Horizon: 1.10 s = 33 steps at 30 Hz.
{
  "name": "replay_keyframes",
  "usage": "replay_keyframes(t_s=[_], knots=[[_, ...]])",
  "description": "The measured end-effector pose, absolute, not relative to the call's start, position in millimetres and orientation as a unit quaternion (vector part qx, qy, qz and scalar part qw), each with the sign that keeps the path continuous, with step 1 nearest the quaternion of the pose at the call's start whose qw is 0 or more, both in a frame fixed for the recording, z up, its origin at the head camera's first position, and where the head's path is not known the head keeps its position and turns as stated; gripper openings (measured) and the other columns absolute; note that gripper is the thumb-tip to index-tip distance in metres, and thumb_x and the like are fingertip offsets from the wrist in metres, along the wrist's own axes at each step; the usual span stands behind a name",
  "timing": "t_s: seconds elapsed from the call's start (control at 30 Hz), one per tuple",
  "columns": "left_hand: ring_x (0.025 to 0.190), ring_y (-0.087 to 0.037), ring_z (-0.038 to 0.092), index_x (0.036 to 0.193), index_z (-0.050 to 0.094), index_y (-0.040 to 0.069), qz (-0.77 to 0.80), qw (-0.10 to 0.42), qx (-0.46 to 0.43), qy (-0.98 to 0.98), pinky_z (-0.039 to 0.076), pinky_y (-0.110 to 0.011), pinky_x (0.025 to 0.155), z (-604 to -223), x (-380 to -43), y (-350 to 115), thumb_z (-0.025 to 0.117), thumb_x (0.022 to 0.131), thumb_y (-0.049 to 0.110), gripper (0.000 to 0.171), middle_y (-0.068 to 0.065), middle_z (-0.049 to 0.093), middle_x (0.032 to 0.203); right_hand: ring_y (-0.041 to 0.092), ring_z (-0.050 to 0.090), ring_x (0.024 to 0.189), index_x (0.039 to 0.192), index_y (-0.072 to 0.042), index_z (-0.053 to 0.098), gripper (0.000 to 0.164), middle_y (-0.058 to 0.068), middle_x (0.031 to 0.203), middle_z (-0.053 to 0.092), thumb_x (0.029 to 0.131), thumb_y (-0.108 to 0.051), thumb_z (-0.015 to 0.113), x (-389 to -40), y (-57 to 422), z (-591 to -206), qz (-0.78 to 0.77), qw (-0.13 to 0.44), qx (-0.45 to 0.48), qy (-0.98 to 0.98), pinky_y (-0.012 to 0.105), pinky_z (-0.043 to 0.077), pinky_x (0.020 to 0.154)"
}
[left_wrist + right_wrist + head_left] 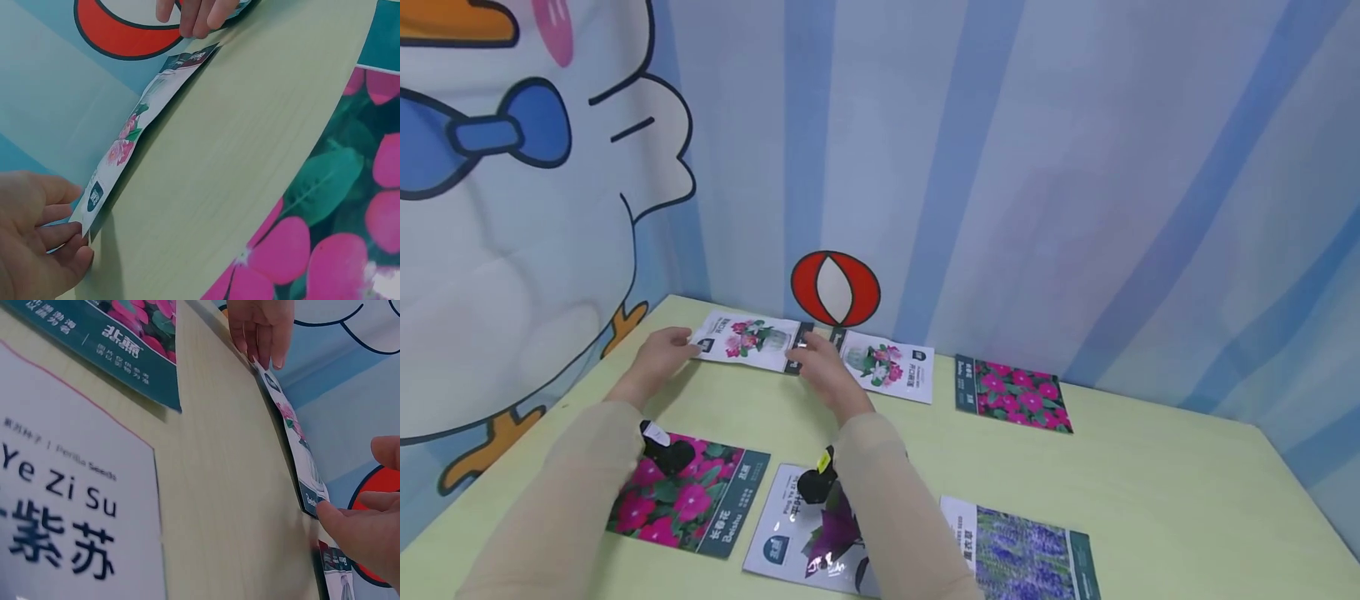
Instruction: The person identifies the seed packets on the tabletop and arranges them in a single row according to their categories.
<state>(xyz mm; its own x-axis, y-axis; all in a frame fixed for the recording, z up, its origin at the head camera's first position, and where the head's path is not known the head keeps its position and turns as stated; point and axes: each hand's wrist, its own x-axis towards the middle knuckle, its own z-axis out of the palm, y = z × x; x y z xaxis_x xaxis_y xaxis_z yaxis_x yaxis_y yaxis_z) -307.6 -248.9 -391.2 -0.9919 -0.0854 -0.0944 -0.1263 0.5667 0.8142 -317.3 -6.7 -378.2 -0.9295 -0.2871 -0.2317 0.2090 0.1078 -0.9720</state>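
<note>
I see a green table [1150,467] with seed packets lying flat on it. The one that matters is the white packet [751,340] at the far edge, close to the wall. Its long side runs left to right, straight between my two hands, so each hand has one short end.

My left hand [658,354] is at the left end. Its fingers [59,234] are bent around that end, and the corner lifts a little off the table. My right hand [822,367] is at the right end. Its fingertips [331,515] pinch the dark strip there. Both hands are equally near, one per end, with the packet stretched between them.

Just past my right fingers lies a second white packet [891,367]. Nearer to me, behind my fingers, lie a pink packet [688,500] and a purple packet [808,533].
</note>
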Motion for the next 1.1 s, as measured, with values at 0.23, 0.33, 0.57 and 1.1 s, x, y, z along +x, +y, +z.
replay_keyframes(t_s=[0.23,0.33,0.57,1.1], knots=[[0.132,-0.046,0.020,0.139,0.021,-0.016,0.444,0.040,-0.055,0.893,0.021,-0.054,0.108,-389,-312,-234,0.044,0.096,0.013,0.056,-0.035,0.022,0.143,0.031,0.026,0.135,0.144,-0.007,0.032,0.056,0.015,0.149,0.026,0.093,-0.012,0.054,-316,-4,-381,-0.736,0.201,0.043,0.645,0.044,0.028,0.109],[0.132,-0.046,0.020,0.139,0.021,-0.015,0.440,0.031,-0.063,0.895,0.020,-0.054,0.109,-387,-311,-230,0.043,0.096,0.013,0.055,-0.034,0.023,0.143,0.033,0.024,0.136,0.144,-0.004,0.032,0.054,0.020,0.148,0.026,0.093,-0.008,0.053,-316,-4,-381,-0.784,0.199,0.062,0.584,0.047,0.027,0.108],[0.127,-0.044,0.031,0.135,0.033,-0.014,0.448,-0.047,-0.129,0.884,0.028,-0.052,0.106,-387,-305,-231,0.038,0.095,0.010,0.047,-0.033,0.034,0.137,0.036,0.032,0.131,0.145,-0.005,0.030,0.052,0.021,0.148,0.024,0.096,-0.007,0.047,-316,-7,-383,-0.836,0.201,0.077,0.504,0.046,0.032,0.106],[0.116,-0.029,0.040,0.143,0.029,-0.002,0.628,-0.100,-0.176,0.751,0.048,-0.012,0.071,-378,-305,-227,0.037,0.092,-0.005,0.052,-0.025,0.030,0.143,0.036,0.036,0.127,0.142,-0.003,0.031,0.050,0.025,0.142,0.032,0.095,-0.003,0.046,-311,-10,-383,-0.903,0.183,0.158,0.356,0.049,0.032,0.105]])
